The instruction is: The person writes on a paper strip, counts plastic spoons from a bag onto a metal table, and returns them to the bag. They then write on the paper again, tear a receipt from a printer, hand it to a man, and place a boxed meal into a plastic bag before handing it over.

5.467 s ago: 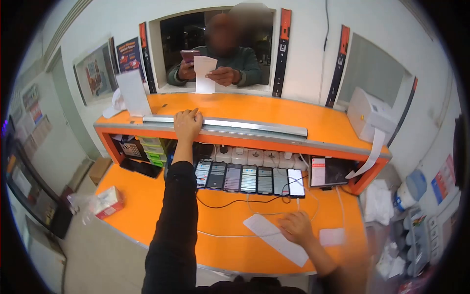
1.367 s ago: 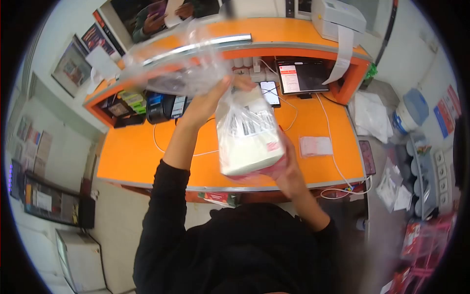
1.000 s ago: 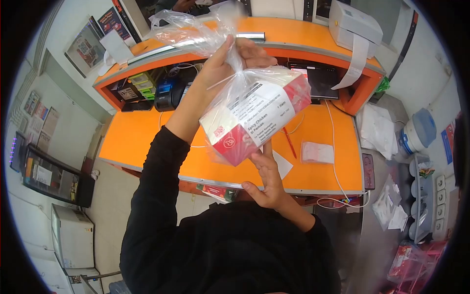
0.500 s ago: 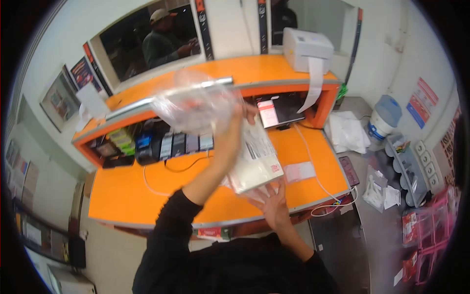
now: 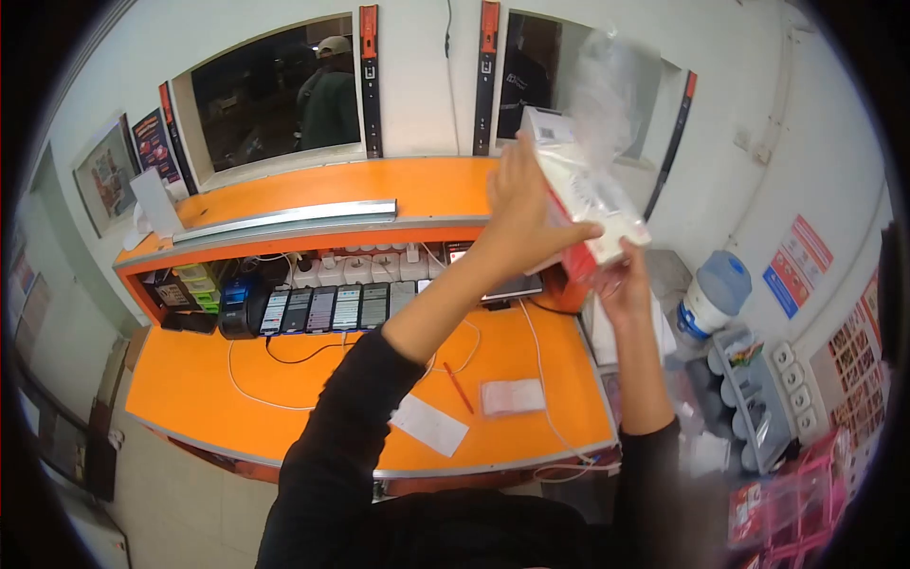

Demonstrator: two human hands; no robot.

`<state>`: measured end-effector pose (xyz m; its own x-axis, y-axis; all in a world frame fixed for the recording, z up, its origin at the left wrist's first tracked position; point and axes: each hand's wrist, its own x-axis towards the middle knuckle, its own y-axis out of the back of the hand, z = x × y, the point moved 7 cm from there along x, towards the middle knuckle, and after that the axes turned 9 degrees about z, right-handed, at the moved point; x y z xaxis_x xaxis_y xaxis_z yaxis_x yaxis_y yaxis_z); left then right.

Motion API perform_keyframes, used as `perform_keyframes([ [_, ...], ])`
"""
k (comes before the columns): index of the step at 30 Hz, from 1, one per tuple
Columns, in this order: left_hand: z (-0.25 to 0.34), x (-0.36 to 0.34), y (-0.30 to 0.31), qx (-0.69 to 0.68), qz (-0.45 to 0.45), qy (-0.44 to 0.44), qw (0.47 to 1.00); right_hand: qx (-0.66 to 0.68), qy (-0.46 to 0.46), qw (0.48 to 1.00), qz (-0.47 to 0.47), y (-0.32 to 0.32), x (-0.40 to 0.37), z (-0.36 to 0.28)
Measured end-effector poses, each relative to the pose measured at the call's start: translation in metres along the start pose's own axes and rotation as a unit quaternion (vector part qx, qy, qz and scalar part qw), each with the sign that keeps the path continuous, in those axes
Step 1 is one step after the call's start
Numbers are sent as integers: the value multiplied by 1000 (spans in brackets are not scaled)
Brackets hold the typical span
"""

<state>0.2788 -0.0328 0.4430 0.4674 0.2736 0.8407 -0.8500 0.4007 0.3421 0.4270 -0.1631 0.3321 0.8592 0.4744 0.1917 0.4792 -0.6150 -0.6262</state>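
A white and red package (image 5: 597, 204) with clear plastic on top is raised in front of the right end of the orange shelf. My left hand (image 5: 526, 204) presses on its left side, thumb stretched across the face. At its lower right corner, my right hand (image 5: 621, 280) grips the package from below. Clear plastic film (image 5: 605, 95) sticks up above it, blurred. Behind it the white printer (image 5: 545, 123) is mostly hidden.
The orange desk (image 5: 190, 379) bears a white paper (image 5: 429, 425), a red pen (image 5: 459, 388) and a pinkish pad (image 5: 513, 397). Several phones (image 5: 322, 308) line the shelf. A metal strip (image 5: 284, 220) lies on top. A water bottle (image 5: 716, 294) stands at right. People (image 5: 332, 95) show through the windows.
Both hands have lifted the package up and to the right, off the desk area. The paper and red pen now show on the desk. The view has shifted.
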Motion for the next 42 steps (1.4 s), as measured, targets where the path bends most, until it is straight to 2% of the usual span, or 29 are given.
perform_keyframes([
  [1, -2, -18, 12, -44, 66, -55, 995, -17, 11, 1000, 2, 2, 18, -17],
  [3, -28, -73, 26, -14, 57, 5, 998, -41, 31, 999, 3, -3, 51, -40],
  [5, -71, -143, 32, 80, 16, 68, 994, -37, 13, 999, -11, 3, 88, -42],
  [7, -132, -225, 54, 111, 27, 156, 981, -36, -7, 999, -23, -23, 96, -29],
  [9, -171, -292, 106, 135, 90, 245, 956, -34, -25, 999, -28, -71, 78, -18],
  [12, -198, -364, 204, 243, 172, 304, 905, -36, -106, 991, -78, -109, 96, 44],
  [13, -202, -384, 237, 264, 210, 313, 888, -31, -105, 990, -92, -134, 92, 63],
  [16, -221, -448, 323, 347, 241, 355, 834, -44, -145, 984, -93, -204, 87, 134],
  [19, -252, -504, 391, 430, 149, 389, 801, -35, -214, 968, -125, -275, 110, 225],
  [22, -275, -527, 431, 494, 50, 394, 773, -56, -197, 972, -119, -367, 98, 283],
  [25, -300, -541, 441, 536, -25, 376, 756, -93, -171, 971, -143, -439, 115, 353],
  [28, -295, -529, 445, 495, -9, 415, 763, -133, -201, 961, -136, -481, 136, 410],
  [33, -297, -528, 452, 456, -21, 458, 763, -211, -237, 938, -140, -508, 155, 464],
  [36, -302, -525, 452, 446, -9, 461, 767, -212, -332, 893, -218, -510, 161, 489],
  [37, -299, -527, 452, 445, -13, 463, 766, -175, -380, 874, -248, -503, 180, 501],
  [39, -298, -530, 451, 451, -16, 463, 763, -231, -310, 914, -123, -494, 181, 495],
  [40, -302, -530, 452, 454, -18, 458, 764, -215, -290, 921, -146, -501, 163, 483],
  [41, -303, -533, 454, 463, -19, 455, 761, -174, -320, 913, -181, -501, 171, 488],
  [42, -305, -535, 453, 468, -22, 451, 760, -189, -321, 906, -201, -497, 182, 492],
])
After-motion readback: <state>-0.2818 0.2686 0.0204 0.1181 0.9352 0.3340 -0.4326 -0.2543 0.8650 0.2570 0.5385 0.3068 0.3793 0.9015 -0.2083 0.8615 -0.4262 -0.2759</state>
